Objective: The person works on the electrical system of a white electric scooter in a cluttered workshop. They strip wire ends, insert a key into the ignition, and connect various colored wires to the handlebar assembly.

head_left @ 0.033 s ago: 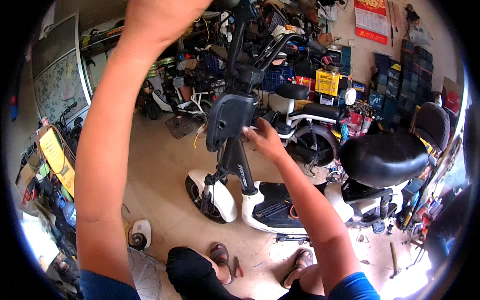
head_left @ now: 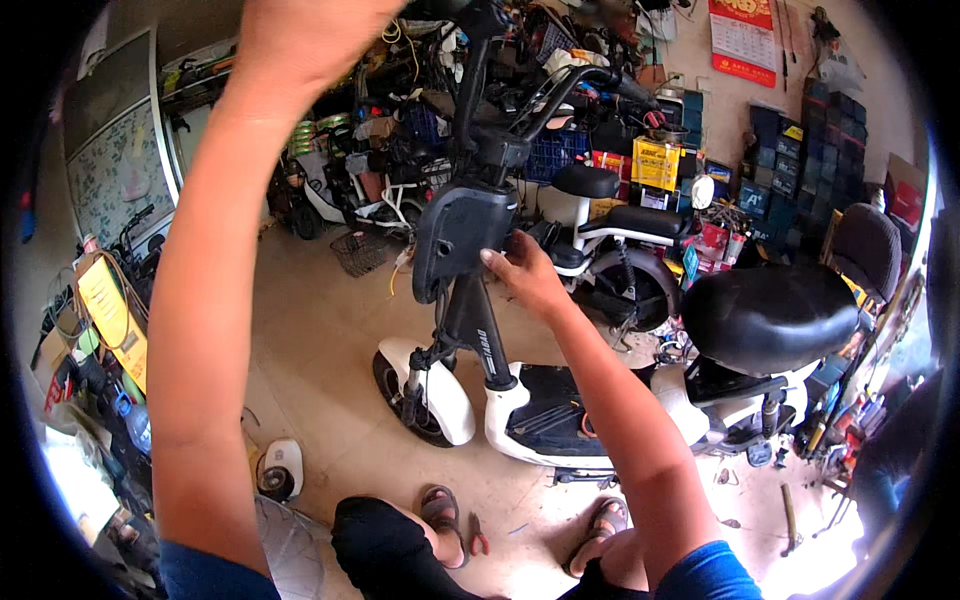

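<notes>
In front of me stands a white and black electric scooter, its front wheel (head_left: 395, 395) under a white fender (head_left: 440, 405). My right hand (head_left: 528, 280) is at the right edge of the black front panel (head_left: 455, 240) below the handlebar (head_left: 560, 100). Its thumb lies against the panel's edge, and the other fingers curl partly out of sight behind it. My left hand (head_left: 310, 40) is raised at the top left, near the handlebar's left side. Its fingers are cut off by the picture's upper edge, so what they touch is hidden.
The scooter's black seat (head_left: 770, 315) is at the right. Red-handled pliers (head_left: 479, 538) lie on the floor between my feet. Behind stands another small scooter (head_left: 630, 225); stacked dark batteries (head_left: 825, 145) line the wall. A yellow board (head_left: 112, 315) leans at the left.
My left hand has shifted slightly left and up. The right hand stays at the panel's edge, with only a tiny shift of the thumb.
</notes>
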The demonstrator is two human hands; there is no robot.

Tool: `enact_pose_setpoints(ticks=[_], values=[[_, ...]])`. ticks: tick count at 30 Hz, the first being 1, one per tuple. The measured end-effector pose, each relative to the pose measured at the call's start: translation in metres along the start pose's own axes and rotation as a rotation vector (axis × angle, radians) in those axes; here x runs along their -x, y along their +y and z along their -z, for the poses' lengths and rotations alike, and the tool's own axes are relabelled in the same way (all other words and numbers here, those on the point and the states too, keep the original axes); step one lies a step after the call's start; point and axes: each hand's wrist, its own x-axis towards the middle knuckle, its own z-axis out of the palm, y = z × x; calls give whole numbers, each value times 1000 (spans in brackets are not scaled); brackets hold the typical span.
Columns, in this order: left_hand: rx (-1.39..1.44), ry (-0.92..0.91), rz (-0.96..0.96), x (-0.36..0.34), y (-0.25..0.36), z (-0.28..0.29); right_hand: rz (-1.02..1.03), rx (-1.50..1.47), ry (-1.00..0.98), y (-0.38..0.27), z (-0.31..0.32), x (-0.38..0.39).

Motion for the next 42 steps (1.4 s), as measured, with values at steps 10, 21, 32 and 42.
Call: enact_pose_setpoints(ticks=[10, 21, 32, 42], values=[[80, 36, 3, 9, -20, -4, -131, -260, -62, 36, -15, -31], [-15, 56, -262, 16, 40, 4, 46, -169, -113, 30, -19, -14], [-24, -170, -430, 14, 146, -108, 115, 363, -25, 63, 24, 42], [-130, -43, -51, 55, 245, -259, 2, 238, 160, -72, 66, 204]])
